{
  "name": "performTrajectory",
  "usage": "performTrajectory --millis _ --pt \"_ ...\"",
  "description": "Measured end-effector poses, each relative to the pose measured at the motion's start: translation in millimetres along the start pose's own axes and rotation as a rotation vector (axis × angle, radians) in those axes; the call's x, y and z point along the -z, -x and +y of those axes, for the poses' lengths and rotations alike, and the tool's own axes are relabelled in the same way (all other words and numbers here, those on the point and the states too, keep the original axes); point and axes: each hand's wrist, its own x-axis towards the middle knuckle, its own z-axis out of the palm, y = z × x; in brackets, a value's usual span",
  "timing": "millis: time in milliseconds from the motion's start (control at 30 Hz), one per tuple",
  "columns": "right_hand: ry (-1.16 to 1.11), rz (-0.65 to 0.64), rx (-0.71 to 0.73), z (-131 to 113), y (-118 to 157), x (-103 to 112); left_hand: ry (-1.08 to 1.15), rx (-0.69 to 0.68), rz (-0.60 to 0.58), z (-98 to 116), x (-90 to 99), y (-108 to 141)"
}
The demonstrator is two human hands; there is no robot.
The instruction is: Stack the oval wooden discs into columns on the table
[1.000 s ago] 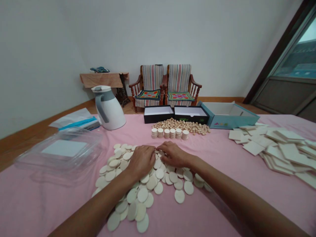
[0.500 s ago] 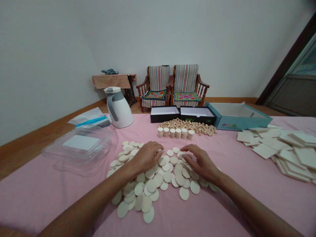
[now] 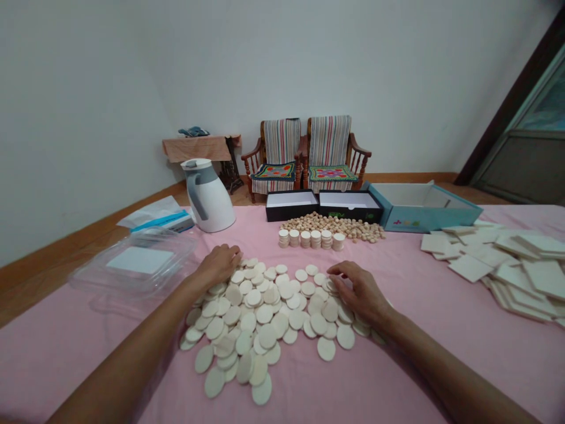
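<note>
A loose pile of thin, round wooden discs [image 3: 265, 315] is spread over the pink cloth in front of me. At its far left edge my left hand [image 3: 218, 265] is palm down, fingers bent but apart, against the discs there. My right hand [image 3: 361, 291] rests on the pile's right side, thumb and forefinger apart, fingertips at a few discs; it grips none of them. Beyond the pile, several short stacks of discs [image 3: 305, 239] stand in a row. Small wooden beads or balls [image 3: 331, 224] lie heaped behind the stacks.
Two black open boxes [image 3: 291, 213] and a light blue box [image 3: 412, 219] stand at the back. Square wooden tiles [image 3: 488, 257] are piled at right. To the left are a white jug [image 3: 215, 203], a clear plastic container [image 3: 92, 272] and a blue-and-white packet [image 3: 170, 222].
My left hand has moved left, from above the middle of the pile to its far left edge, uncovering discs. The right hand has stayed nearly in place. The view has shifted slightly.
</note>
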Motion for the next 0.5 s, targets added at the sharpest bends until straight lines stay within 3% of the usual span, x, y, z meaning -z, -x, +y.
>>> performTrajectory --millis 500 --pt "0.031 -0.074 -0.003 1.4 -0.4 0.3 0.224 -0.424 0.014 73.8 -0.8 -3.1"
